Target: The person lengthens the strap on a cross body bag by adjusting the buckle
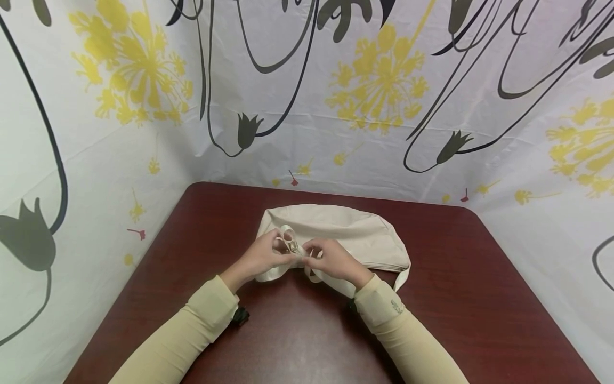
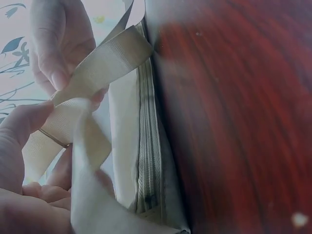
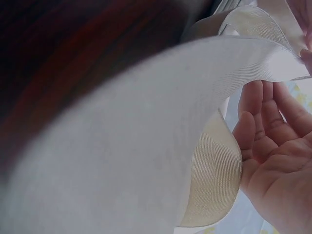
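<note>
A cream bag (image 1: 336, 221) with a zip (image 2: 147, 131) lies on the table, and its woven strap (image 2: 105, 66) is looped up in front of it. My left hand (image 1: 263, 249) pinches the strap beside a small metal slider buckle (image 1: 292, 246). Close by on the right, my right hand (image 1: 333, 258) pinches another stretch of the strap between thumb and fingers. In the right wrist view a wide band of strap (image 3: 122, 136) crosses the foreground, partly covering the bag, with the right palm behind it. Loose loops hang below both hands.
The dark red wooden table (image 1: 307, 341) has rounded far corners. White fabric with yellow and grey flower prints (image 1: 307, 96) stands around its back and sides. Small dark items (image 1: 240, 317) sit at the sleeve cuffs.
</note>
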{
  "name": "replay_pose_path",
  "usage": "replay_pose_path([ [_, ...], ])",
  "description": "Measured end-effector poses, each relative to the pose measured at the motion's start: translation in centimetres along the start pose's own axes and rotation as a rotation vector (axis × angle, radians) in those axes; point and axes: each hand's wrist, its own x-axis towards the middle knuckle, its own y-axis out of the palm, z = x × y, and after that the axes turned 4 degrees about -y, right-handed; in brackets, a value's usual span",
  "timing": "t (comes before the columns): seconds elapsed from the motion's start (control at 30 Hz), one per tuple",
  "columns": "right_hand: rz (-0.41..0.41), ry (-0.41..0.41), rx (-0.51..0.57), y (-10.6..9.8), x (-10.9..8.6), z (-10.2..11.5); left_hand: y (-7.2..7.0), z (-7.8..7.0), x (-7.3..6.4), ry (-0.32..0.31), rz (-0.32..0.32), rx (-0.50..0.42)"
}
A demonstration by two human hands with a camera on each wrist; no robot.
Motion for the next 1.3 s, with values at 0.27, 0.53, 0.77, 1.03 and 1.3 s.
replay_pose_path([
  [0.27,0.001,0.031,0.003,-0.1,0.0,0.0,-0.1,-0.1,-0.1,0.018,-0.039,0.098],
  [0.53,0.004,0.037,0.011,-0.3,0.0,0.0,-0.2,-0.3,-0.2,0.035,-0.026,0.167],
  [0.77,0.006,0.030,0.008,-0.4,-0.1,-0.4,-0.3,0.1,0.0,0.029,-0.023,0.223],
  [1.03,0.002,0.043,0.009,-0.7,-0.1,-0.7,-0.3,0.4,0.1,0.026,-0.029,0.276],
  [1.3,0.011,0.022,0.015,-0.7,-0.1,-1.1,-0.4,0.1,0.0,0.050,-0.007,0.285],
])
